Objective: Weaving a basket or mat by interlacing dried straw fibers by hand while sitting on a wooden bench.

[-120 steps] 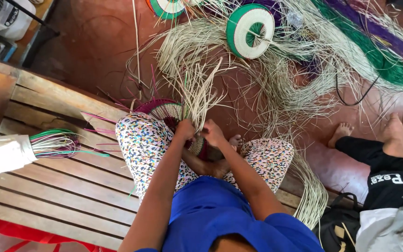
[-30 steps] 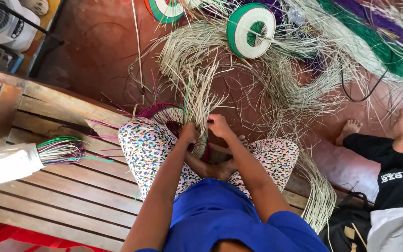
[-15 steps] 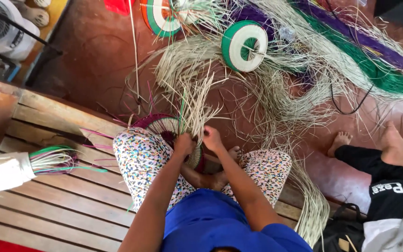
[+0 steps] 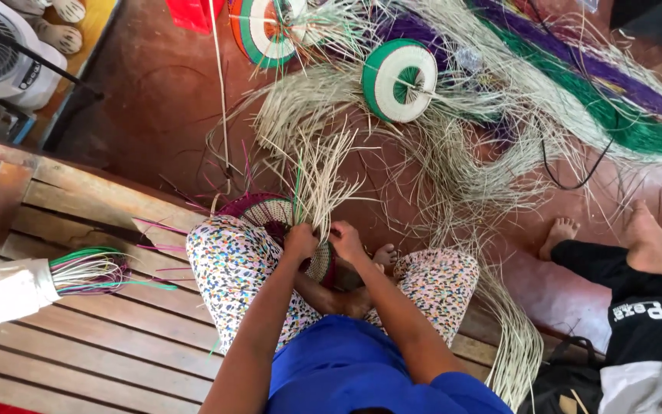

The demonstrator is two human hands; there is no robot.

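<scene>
Woven basket [image 4: 285, 222], half-finished, rests on the knees at the desk's [image 4: 78, 360] front edge; left hand [image 4: 300, 241] and right hand [image 4: 346, 241] fingers pinch its loose straw strands [image 4: 323, 176]. Judged light, pliable, brittle; grip near the woven rim.

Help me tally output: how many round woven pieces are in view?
3: one under both hands on the lap, one green-and-white on the floor ahead, one orange-rimmed at the top edge. Straw may hide others.

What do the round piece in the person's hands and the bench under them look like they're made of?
The round woven piece looks like dyed maroon and natural plant straw, matte and dry; loose pale strands fan out of it. The slatted brown bench looks like wood with a worn, slightly glossy finish; grain and gaps between planks show.
</scene>
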